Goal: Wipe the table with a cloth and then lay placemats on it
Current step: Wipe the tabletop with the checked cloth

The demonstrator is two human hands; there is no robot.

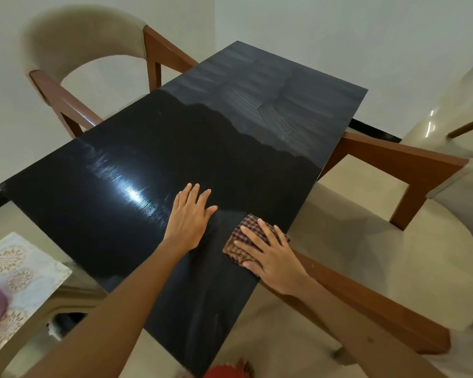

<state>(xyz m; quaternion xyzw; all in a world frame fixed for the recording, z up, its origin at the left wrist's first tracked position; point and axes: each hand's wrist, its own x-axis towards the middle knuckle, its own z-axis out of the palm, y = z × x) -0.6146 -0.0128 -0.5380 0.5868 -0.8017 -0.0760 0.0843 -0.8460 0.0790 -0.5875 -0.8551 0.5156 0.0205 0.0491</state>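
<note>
Right hand [271, 257] flat, fingers spread, pressing checked cloth [246, 241] at right edge of black worktop [120, 214] — cloth could slide off. Left hand [189, 216] open, bracing. Patterned placemat [19, 276] waits lower left.

No legible text or labels.
</note>
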